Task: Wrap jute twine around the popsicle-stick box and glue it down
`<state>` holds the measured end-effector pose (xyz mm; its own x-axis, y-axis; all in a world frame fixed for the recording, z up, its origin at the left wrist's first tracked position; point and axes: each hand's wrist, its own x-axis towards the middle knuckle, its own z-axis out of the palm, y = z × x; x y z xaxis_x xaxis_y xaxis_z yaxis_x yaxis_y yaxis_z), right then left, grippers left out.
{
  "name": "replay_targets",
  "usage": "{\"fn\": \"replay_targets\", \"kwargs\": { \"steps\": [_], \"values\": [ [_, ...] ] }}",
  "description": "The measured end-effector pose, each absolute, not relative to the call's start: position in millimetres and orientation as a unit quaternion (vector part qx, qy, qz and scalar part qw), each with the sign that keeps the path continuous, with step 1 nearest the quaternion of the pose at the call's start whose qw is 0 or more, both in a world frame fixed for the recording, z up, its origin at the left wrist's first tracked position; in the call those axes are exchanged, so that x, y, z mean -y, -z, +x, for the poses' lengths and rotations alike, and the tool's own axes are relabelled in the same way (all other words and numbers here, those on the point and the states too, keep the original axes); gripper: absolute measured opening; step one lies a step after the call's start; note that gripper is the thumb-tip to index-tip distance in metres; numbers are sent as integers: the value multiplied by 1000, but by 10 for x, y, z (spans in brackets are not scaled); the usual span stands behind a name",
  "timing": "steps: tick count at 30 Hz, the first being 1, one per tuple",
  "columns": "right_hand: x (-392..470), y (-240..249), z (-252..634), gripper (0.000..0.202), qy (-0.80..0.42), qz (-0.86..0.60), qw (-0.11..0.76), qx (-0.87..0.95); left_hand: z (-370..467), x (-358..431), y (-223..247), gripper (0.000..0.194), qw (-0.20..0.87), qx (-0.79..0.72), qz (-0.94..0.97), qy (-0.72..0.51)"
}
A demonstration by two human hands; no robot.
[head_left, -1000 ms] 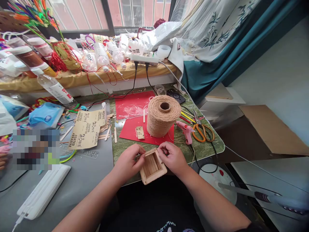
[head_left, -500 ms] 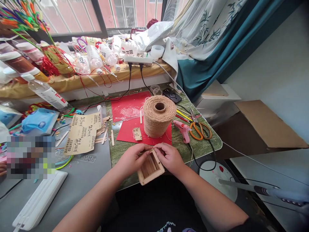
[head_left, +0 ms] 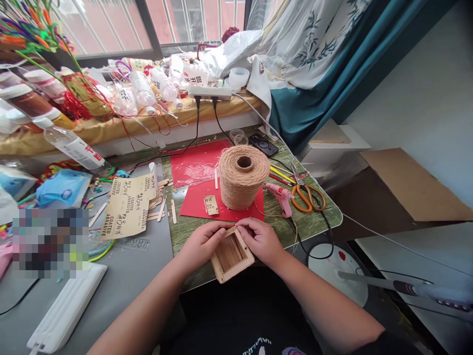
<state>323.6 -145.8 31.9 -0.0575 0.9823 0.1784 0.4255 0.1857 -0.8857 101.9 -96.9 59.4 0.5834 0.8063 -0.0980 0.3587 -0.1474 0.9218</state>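
A small wooden box (head_left: pixel 236 269) made of craft sticks is tilted at the table's near edge, its open side facing me. My left hand (head_left: pixel 201 245) grips its upper left side, thumb along the rim. At the upper right corner, my right hand (head_left: pixel 263 241) pinches the frame with thumb and fingers. The fingertips of both hands nearly meet at the top edge. Just beyond them a large twine spool (head_left: pixel 242 182) stands on red sheets (head_left: pixel 192 201), beside a small sandpaper piece (head_left: pixel 211 205).
A pink glue gun (head_left: pixel 283 199) and orange-handled scissors (head_left: pixel 303 198) lie to the right. Leftward are a sandpaper sheet (head_left: pixel 127 207), loose craft sticks (head_left: pixel 161 209) and a white power strip (head_left: pixel 68 308). A black phone (head_left: pixel 263 144) lies behind the spool.
The view has shifted slightly. My left thumb has moved up along the box rim, and the box is turned a little, showing more of its inside.
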Motion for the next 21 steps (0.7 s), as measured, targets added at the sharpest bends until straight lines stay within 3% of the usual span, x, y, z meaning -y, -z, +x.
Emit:
{"fn": "replay_targets", "kwargs": {
  "steps": [4, 13, 17, 21],
  "values": [
    [1458, -286, 3249, 14, -319, -547, 416, 653, 837, 906, -560, 34, 559, -391, 697, -222],
    [1472, -283, 3246, 16, -316, -542, 422, 655, 488, 1052, -359, 20, 439, -384, 759, -288],
    [1473, -266, 3246, 16, -309, -538, 422, 661, 476, 1163, -309, 12, 484, -415, 697, -329],
    [1472, -257, 3237, 17, -306, -540, 422, 660, 513, 1184, -295, 18, 523, -429, 650, -347]
  ]
}}
